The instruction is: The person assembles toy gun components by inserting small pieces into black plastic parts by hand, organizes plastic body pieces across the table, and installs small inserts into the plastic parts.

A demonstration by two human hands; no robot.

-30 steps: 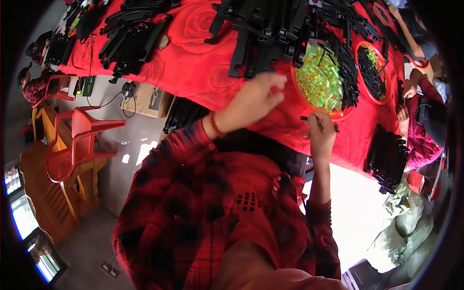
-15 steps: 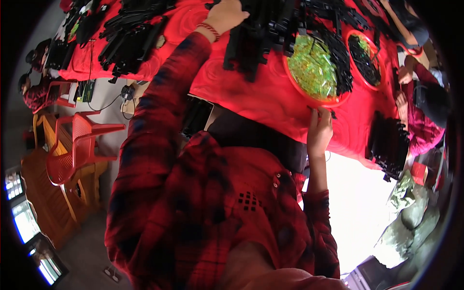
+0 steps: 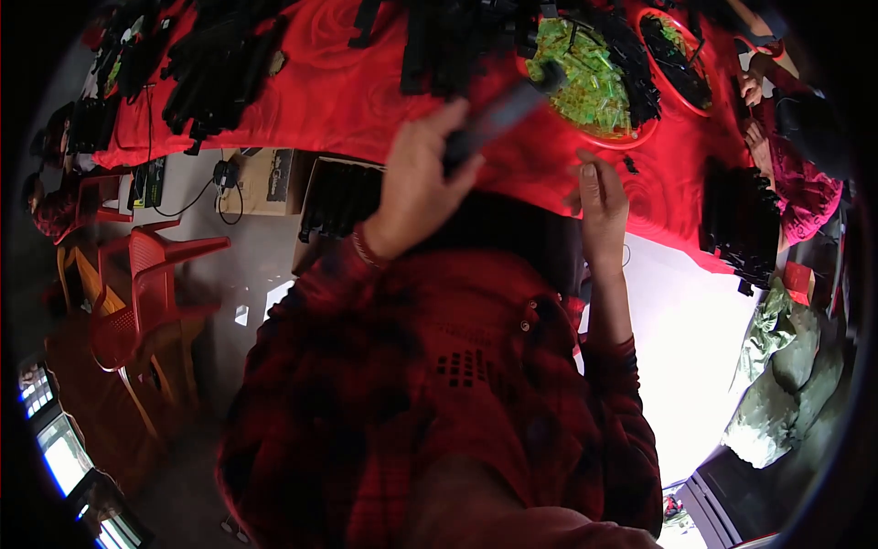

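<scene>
- Our left hand (image 3: 416, 188) is closed around a long black bar (image 3: 498, 114), which slants up to the right and is smeared by motion blur.
- Our right hand (image 3: 599, 197) hangs near the table edge with fingers close together, holding nothing we can see; the two hands are well apart.
- We see the far tip of the bar reach over the near rim of a red bowl (image 3: 608, 142) filled with small green pieces (image 3: 581, 78).
- Across the red tablecloth (image 3: 338, 82) lie heaps of black strips (image 3: 215, 59), with more piled just behind the bowl.
- We find a second red bowl (image 3: 681, 59) to the right, holding black parts over green ones.
- Beside the right table corner sits another stack of black strips (image 3: 736, 220), and a person in a pink sleeve (image 3: 809, 192) works next to it.
- Under the table we see a cardboard box (image 3: 261, 178) and a crate of black parts (image 3: 343, 201), with a cable trailing off to the left.
- A red plastic chair (image 3: 146, 293) stands at our left on the floor.
- Our plaid shirt (image 3: 439, 403) fills the lower half of the view and hides the floor in front of us.
- We cannot make out the bar's shape or its surface details through the blur, and the table's far edge is cut off at the top.
</scene>
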